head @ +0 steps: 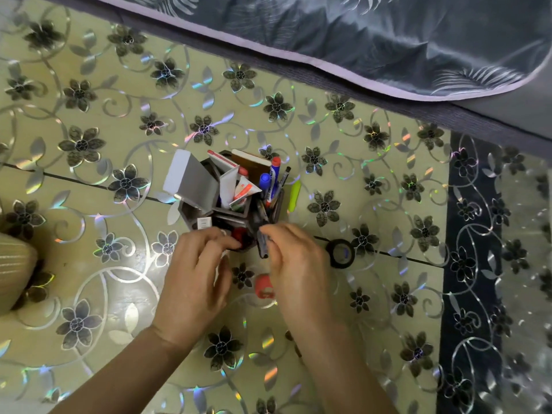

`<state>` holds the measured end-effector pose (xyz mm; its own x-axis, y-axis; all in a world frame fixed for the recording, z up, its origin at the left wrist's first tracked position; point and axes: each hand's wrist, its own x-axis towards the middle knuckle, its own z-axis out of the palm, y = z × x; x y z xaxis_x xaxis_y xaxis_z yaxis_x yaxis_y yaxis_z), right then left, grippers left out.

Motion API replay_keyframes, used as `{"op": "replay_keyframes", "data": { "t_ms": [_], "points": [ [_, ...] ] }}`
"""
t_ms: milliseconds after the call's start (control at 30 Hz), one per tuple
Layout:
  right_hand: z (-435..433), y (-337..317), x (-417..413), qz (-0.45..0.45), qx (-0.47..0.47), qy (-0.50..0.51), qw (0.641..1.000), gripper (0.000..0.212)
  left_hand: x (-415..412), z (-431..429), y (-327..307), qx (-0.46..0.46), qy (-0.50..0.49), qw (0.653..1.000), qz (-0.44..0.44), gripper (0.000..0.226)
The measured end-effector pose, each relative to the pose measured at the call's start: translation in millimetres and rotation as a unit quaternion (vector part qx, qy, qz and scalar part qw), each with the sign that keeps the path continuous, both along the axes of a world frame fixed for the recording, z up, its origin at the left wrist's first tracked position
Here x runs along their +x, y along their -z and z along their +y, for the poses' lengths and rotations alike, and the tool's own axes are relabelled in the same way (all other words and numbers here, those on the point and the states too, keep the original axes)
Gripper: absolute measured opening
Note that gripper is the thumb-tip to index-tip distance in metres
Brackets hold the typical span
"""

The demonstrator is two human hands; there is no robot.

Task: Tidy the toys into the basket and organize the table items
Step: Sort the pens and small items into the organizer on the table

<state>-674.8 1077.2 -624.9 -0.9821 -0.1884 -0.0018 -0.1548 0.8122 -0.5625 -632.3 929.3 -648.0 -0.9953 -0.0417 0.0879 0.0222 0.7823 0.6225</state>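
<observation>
A dark multi-compartment desk organizer stands mid-table, stuffed with markers, a tube, small boxes and a white carton. My left hand rests against the organizer's near side, fingers curled by a red item inside it. My right hand pinches a dark pen at the organizer's near right compartment. A small red object lies on the table between my hands. A roll of black tape sits just right of my right hand. A yellow-green highlighter lies beside the organizer.
The table carries a shiny floral cover. A grey patterned cushion on a sofa borders the far edge. A beige striped object sits at the left edge. A dark strip runs along the table's right side.
</observation>
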Motion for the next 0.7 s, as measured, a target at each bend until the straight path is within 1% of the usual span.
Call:
{"op": "replay_keyframes", "data": {
  "t_ms": [100, 200, 300, 367, 433, 500, 567, 633, 700],
  "points": [
    [40.4, 3.1, 2.6, 0.001, 0.013, 0.046, 0.999, 0.039, 1.7, 22.1, -2.9, 0.0, 0.037, 0.999, -0.004, 0.033],
    [75.4, 13.3, 2.9, -0.005, 0.03, 0.083, 0.996, 0.032, -4.2, 45.4, -11.7, -0.002, 0.067, 0.998, 0.008, 0.034],
    [103.2, 22.4, 1.9, -0.025, 0.051, 0.094, 0.994, 0.029, -16.3, 78.1, -23.5, 0.01, 0.092, 0.996, 0.019, 0.039],
    [115.0, 29.0, -0.9, -0.043, 0.072, 0.095, 0.992, 0.03, -26.9, 101.7, -24.5, 0.02, 0.099, 0.995, -0.001, 0.045],
    [122.2, 35.1, -4.8, -0.066, 0.092, 0.084, 0.99, 0.027, -42.0, 124.5, -16.4, 0.012, 0.088, 0.995, -0.044, 0.053],
    [128.8, 43.6, -8.5, -0.092, 0.111, 0.059, 0.988, 0.019, -59.4, 146.0, 5.8, -0.011, 0.054, 0.996, -0.075, 0.055],
    [129.3, 53.3, -11.4, -0.106, 0.14, 0.042, 0.984, 0.016, -78.2, 157.5, 31.1, -0.047, 0.017, 0.993, -0.103, 0.057],
    [127.0, 64.6, -12.4, -0.112, 0.173, 0.03, 0.978, 0.02, -95.0, 163.2, 54.6, -0.101, -0.011, 0.987, -0.124, 0.053],
    [123.6, 72.8, -12.4, -0.108, 0.204, 0.003, 0.973, 0.03, -107.4, 163.8, 66.5, -0.17, -0.031, 0.977, -0.128, 0.047]
  ]
}}
